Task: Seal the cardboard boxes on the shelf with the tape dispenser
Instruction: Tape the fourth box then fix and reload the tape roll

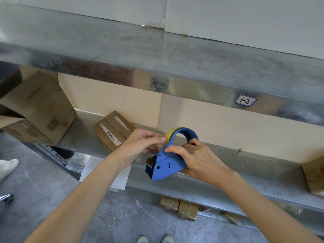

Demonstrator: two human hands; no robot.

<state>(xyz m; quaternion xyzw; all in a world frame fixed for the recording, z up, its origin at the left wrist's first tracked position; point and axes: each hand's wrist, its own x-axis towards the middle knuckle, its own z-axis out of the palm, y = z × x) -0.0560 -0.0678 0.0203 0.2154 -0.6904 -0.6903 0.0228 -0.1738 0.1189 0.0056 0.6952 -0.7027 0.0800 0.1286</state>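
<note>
Blue tape dispenser (168, 163): gripped by right hand (198, 158), held over shelf (259, 172) front. Left hand (138, 146): pinching tape end at yellow roll (171, 133). Flat cardboard box (114, 130): on shelf just behind, untouched. Status: tape being readied; sealing judged not yet begun.

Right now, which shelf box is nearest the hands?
The flat box with white barcode labels, just behind the left hand; the big box sits far left, the cut-off box far right.
</note>
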